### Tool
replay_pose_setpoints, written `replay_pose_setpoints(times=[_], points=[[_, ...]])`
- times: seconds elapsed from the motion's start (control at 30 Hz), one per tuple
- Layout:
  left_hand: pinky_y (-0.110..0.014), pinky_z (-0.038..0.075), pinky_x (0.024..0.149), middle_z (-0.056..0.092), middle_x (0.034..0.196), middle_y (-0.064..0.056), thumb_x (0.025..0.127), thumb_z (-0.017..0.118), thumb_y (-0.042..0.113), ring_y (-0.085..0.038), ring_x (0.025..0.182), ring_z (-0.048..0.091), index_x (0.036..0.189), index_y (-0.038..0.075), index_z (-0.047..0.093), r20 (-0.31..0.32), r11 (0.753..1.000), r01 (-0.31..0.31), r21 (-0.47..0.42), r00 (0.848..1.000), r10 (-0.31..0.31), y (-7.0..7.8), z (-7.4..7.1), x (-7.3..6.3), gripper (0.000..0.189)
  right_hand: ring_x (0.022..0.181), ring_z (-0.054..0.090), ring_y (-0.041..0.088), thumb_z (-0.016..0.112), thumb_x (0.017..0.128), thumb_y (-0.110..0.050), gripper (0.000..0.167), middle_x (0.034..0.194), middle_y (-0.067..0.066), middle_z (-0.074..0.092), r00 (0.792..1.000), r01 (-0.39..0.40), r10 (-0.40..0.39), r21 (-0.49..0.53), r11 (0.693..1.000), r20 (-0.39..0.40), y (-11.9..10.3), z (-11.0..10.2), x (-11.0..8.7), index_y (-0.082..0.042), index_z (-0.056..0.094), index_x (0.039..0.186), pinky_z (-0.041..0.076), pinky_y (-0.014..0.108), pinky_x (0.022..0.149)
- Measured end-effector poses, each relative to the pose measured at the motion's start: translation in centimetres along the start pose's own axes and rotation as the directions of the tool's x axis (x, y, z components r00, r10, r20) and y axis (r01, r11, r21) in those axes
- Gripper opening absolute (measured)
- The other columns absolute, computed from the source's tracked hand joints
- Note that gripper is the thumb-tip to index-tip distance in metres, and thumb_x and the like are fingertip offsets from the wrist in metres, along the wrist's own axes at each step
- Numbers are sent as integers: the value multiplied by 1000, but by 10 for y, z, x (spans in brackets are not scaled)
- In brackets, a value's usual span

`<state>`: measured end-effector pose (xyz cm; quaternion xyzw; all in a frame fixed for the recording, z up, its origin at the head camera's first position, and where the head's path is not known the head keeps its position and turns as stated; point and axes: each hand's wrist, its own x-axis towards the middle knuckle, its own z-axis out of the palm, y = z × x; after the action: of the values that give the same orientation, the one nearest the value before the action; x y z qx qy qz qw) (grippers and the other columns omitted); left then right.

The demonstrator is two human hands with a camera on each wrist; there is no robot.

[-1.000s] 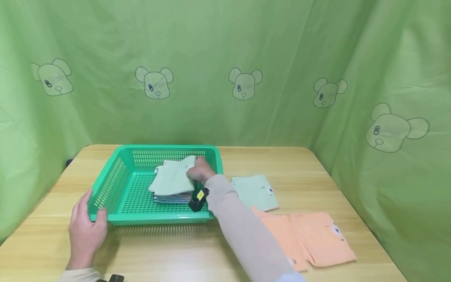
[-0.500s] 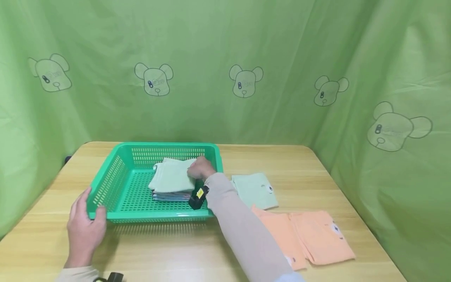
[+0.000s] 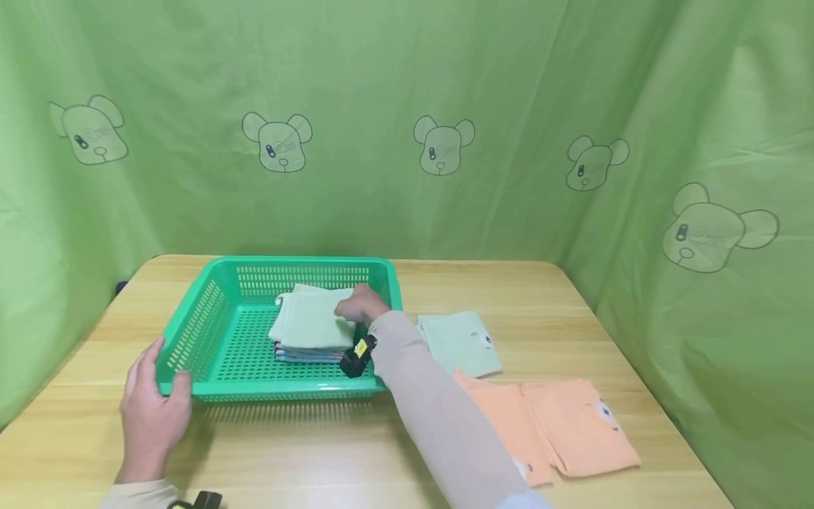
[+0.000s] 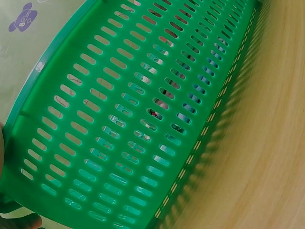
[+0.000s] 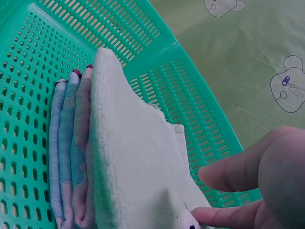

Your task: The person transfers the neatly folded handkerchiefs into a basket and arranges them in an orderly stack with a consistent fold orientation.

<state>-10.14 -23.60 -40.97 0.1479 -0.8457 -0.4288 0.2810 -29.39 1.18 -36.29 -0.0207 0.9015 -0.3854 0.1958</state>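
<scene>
A green plastic basket (image 3: 286,389) with slotted walls stands on the wooden table. My left hand (image 3: 152,417) holds its near left corner, thumb at the front wall and fingers along the left side. Inside lies a stack of folded towels, with a pale green towel (image 3: 318,322) on top and blue and pink patterned towels (image 5: 71,148) beneath. My right hand (image 3: 362,305) is over the right edge of the top towel. In the right wrist view one fingertip (image 5: 205,215) touches this towel, while another finger stands apart from it.
Right of the basket lies a folded mint towel (image 3: 458,343) with an animal face. Nearer, two folded orange towels (image 3: 581,428) lie side by side, one partly behind the right sleeve (image 3: 439,410). A green curtain (image 3: 362,205) surrounds the table.
The top pale green towel has gone from raised at its right corner to lying flatter on the stack. My right fingers have loosened at its edge. The left hand stays at the basket corner.
</scene>
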Motion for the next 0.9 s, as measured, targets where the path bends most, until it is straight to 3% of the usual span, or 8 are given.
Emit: replay_pose_setpoints(times=[0.43,0.5,0.63,0.67,0.73,0.8,0.87,0.9], points=[[-70,18,108,31,151,-25,92,47,10,-50,135,28,150,6,32,6,1000,-5,-2,1000,5,0,-2,0,60,73,46,20,67,89,-23,45,96,11,51,1000,-14,15,-32,999,10,-3,0,-4,5,50,120,41,28,59],[-70,19,108,32,150,-25,92,47,10,-50,134,29,150,6,33,4,1000,-8,0,1000,8,0,-2,-1,59,76,48,20,67,89,-22,40,95,10,51,1000,-7,7,-20,1000,-10,-2,-1,-5,5,53,114,44,29,62],[-69,20,108,33,150,-25,92,47,10,-50,134,29,149,6,33,3,1000,-10,1,1000,10,1,-3,-1,59,71,45,19,65,89,-21,23,84,6,47,999,5,-5,9,1000,-38,-2,0,-6,-4,50,84,43,30,62],[-69,20,107,33,150,-25,92,47,10,-50,134,29,149,6,33,4,1000,-10,3,1000,10,1,-3,-2,59,75,49,19,65,89,-21,22,87,6,51,999,15,-14,17,1000,-52,-2,0,-6,-4,52,85,46,30,66],[-70,19,107,32,150,-25,93,47,10,-50,134,29,150,6,33,10,1000,-4,3,1000,4,1,-3,-2,59,87,55,20,66,89,-21,21,99,7,57,997,32,-30,33,999,-72,-1,0,-7,-2,57,94,50,32,76],[-70,19,107,32,150,-25,93,47,10,-50,134,29,150,6,32,15,1000,0,3,1000,0,2,-3,-3,59,106,56,25,65,90,-22,35,119,11,57,994,57,-52,54,997,-93,-1,0,-8,1,58,115,49,36,90],[-71,19,107,32,151,-25,93,47,10,-51,134,29,150,7,32,18,1000,1,4,1000,-1,2,-3,-3,60,123,49,30,65,90,-23,54,136,15,51,990,80,-68,89,993,-126,-1,0,-10,1,49,135,44,41,102],[-71,19,107,31,151,-25,93,47,10,-51,135,28,151,7,32,19,1000,2,2,1000,-2,2,-3,-3,60,123,49,31,65,91,-24,54,136,16,50,988,83,-68,106,991,-137,-2,-1,-10,1,48,136,44,42,102]])
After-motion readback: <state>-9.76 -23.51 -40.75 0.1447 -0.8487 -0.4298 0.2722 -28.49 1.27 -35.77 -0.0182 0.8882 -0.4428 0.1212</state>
